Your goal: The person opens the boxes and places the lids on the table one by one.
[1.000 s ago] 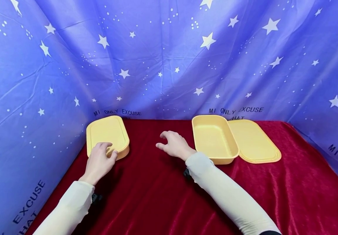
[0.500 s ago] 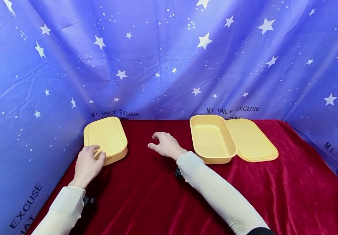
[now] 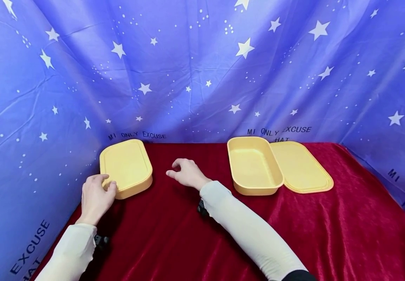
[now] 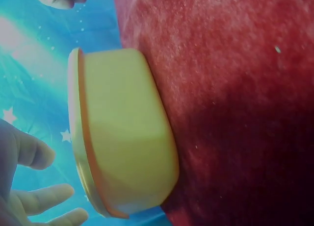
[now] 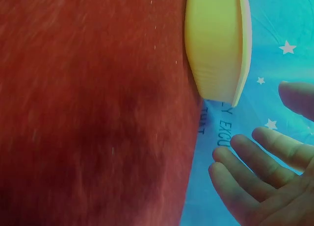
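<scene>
A closed yellow box (image 3: 126, 167) with its lid on stands at the back left of the red cloth. My left hand (image 3: 106, 183) is at its near left corner, fingers relaxed. In the left wrist view the fingers (image 4: 39, 199) are spread just clear of the box (image 4: 125, 133). My right hand (image 3: 174, 171) hovers over the cloth between the two boxes, fingers loosely bent and holding nothing. In the right wrist view its straight fingers (image 5: 255, 169) point toward the closed box (image 5: 216, 44). An open, empty yellow box (image 3: 255, 166) sits at the back right with its lid (image 3: 302, 168) lying flat beside it.
A red velvet cloth (image 3: 223, 242) covers the table. Blue star-printed fabric (image 3: 202, 70) hangs close behind and along both sides, right behind the boxes.
My left hand has slid back off the closed box's lid to its near left corner. My right hand has drifted left toward that box.
</scene>
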`<state>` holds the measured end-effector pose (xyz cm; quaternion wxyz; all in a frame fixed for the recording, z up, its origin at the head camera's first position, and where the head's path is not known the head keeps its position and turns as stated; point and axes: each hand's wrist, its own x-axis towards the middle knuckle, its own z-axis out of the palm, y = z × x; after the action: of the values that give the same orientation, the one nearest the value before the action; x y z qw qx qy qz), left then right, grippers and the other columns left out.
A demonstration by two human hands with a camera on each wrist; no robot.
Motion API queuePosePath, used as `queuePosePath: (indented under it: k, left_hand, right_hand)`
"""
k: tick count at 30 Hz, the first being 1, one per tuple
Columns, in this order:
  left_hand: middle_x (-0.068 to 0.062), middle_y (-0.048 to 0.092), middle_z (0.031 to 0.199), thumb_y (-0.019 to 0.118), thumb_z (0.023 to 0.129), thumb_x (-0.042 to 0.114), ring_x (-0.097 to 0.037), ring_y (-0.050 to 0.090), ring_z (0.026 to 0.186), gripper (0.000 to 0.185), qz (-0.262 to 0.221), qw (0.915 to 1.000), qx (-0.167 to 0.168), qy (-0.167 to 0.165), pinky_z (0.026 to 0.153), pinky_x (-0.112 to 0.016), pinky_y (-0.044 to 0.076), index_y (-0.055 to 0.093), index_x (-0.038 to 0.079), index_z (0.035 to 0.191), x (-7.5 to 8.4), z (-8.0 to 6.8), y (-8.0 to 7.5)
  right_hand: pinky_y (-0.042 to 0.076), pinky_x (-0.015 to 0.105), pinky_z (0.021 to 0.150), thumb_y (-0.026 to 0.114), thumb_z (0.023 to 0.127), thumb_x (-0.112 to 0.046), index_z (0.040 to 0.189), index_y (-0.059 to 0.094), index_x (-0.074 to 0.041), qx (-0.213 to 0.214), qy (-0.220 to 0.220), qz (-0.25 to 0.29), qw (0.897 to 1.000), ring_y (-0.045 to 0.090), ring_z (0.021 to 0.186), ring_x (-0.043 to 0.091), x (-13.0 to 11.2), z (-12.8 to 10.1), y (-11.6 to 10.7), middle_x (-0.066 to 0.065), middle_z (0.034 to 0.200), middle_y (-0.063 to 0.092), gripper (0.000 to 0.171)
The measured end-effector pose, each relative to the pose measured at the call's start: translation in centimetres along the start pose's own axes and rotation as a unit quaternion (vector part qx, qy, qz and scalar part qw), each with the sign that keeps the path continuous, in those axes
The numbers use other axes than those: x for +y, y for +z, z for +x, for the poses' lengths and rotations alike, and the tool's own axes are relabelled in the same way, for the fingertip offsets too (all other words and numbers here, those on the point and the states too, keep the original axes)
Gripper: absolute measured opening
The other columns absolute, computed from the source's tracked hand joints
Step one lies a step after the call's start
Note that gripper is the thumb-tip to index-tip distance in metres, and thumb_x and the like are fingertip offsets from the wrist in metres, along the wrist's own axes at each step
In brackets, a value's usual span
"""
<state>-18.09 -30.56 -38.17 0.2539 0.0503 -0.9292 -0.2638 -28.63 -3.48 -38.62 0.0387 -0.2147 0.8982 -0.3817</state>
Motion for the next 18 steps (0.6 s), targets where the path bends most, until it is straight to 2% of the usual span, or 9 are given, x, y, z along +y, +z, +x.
queuePosePath:
  k: [9, 14, 18]
  left_hand:
    - [-0.033, 0.05, 0.12, 0.052, 0.088, 0.016, -0.046, 0.041, 0.116, 0.043, -0.003, 0.9991, -0.016, -0.04, 0.095, -0.057, 0.032, 0.054, -0.013, 0.121, -0.9, 0.1, -0.4]
    - [-0.033, 0.047, 0.124, 0.047, 0.089, 0.015, -0.045, 0.039, 0.119, 0.046, -0.019, 0.9949, -0.046, -0.088, 0.095, -0.056, 0.032, 0.049, -0.012, 0.127, -1.2, 0.2, -0.5]
    - [-0.035, 0.047, 0.125, 0.045, 0.09, 0.016, -0.047, 0.04, 0.119, 0.047, -0.022, 0.9912, -0.057, -0.117, 0.096, -0.056, 0.032, 0.048, -0.012, 0.128, -1.4, 0.5, -0.5]
  right_hand:
    - [0.047, 0.031, 0.086, 0.066, 0.088, -0.038, 0.11, 0.065, -0.009, -0.005, 0.02, 0.043, 0.999, 0.057, 0.098, 0.016, -1.1, 0.6, 1.7, 0.001, 0.107, 0.064, 0.036]
    - [0.047, 0.032, 0.086, 0.065, 0.089, -0.039, 0.111, 0.065, -0.009, -0.007, 0.035, 0.071, 0.997, 0.056, 0.098, 0.016, -1.6, 0.8, 2.6, 0.0, 0.107, 0.063, 0.037]
    - [0.047, 0.032, 0.086, 0.065, 0.089, -0.041, 0.109, 0.065, -0.013, -0.006, 0.055, 0.089, 0.994, 0.056, 0.098, 0.014, -2.1, 1.1, 3.4, -0.002, 0.106, 0.063, 0.035]
